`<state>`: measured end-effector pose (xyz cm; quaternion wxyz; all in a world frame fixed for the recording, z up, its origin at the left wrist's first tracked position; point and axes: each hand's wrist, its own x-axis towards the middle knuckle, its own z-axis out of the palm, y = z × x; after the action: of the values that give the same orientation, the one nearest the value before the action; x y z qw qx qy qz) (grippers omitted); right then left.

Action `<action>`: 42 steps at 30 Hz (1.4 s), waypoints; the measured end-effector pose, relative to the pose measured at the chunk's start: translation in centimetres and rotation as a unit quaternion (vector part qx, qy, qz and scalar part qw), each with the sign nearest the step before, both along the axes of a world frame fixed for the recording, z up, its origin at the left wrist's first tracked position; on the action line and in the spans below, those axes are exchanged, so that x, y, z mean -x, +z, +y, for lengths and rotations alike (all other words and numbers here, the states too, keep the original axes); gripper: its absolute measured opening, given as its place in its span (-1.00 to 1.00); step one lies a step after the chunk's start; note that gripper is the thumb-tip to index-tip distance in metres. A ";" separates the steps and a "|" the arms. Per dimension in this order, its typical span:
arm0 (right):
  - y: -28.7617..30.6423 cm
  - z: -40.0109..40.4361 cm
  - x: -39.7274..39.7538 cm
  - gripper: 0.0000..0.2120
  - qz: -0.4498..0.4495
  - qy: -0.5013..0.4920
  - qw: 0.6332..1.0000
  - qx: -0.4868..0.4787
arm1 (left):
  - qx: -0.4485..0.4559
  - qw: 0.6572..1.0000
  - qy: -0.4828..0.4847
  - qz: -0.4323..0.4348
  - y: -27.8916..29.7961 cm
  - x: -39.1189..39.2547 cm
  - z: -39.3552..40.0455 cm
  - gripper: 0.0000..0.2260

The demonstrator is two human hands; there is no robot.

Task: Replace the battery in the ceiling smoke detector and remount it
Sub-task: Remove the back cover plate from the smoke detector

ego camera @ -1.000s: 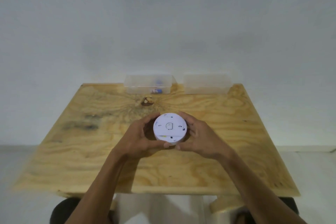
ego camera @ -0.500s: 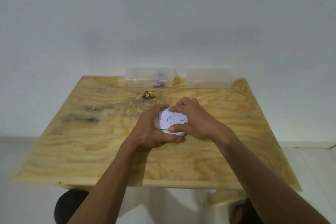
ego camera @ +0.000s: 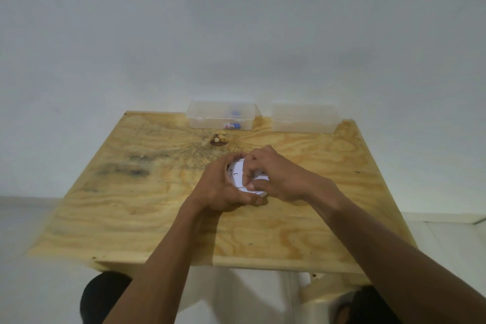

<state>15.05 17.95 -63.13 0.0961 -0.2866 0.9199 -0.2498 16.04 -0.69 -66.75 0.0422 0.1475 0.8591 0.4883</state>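
We note left hand (ego camera: 219,187) at 9 o'clock and right hand (ego camera: 278,176) at 3 o'clock, both clasping the round white plastic smoke detector (ego camera: 238,177) above the plywood table (ego camera: 131,218).

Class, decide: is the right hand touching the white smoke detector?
Touching. The head view shows the right hand with its fingers pressed onto the smoke detector, no gap visible.

Both forearms are bare to the hands (ego camera: 263,181) (no sleeves, rings or watch).
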 end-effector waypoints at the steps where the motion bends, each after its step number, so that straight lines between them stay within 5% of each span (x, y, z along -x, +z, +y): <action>1: -0.2 -0.1 -0.1 -0.87 0.007 -0.001 1.000 0.004 | 0.001 1.000 -0.001 -0.002 -0.1 0.1 0.0 -0.06; 5: 0.1 0.7 0.1 -0.47 0.004 -0.048 0.999 0.019 | -0.001 1.000 -0.003 -0.008 -0.1 0.1 0.0 -0.10; 8: 0.3 0.7 0.4 -0.36 -0.004 -0.051 0.998 -0.023 | 0.005 1.000 -0.003 -0.011 -0.2 0.2 0.0 -0.04; 22: 1.9 0.6 1.4 -0.54 -0.021 0.013 0.999 -0.048 | 0.006 1.000 0.001 -0.008 -0.5 0.4 0.0 -0.16; 28: 3.6 0.3 0.7 -0.41 0.028 0.042 0.985 -0.163 | 0.000 1.000 0.005 -0.012 -0.3 0.2 0.1 -0.18; 33: 4.4 -0.2 0.6 -0.52 0.049 0.040 0.969 -0.237 | -0.011 1.000 -0.004 -0.019 0.2 -0.2 0.1 -0.27; 38: 4.6 2.5 0.7 -0.36 0.060 -0.138 0.986 -0.071 | -0.023 0.999 0.011 -0.020 0.1 -0.5 -0.1 -0.21; 42: 0.6 3.5 0.0 -0.40 0.055 -0.307 0.949 0.037 | 0.000 1.000 0.025 -0.015 -0.1 -0.3 -0.2 0.06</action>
<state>15.06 21.48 -62.51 -0.0470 -0.0066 0.9575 -0.2844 16.38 -0.94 -66.86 0.0424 0.1187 0.8619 0.4912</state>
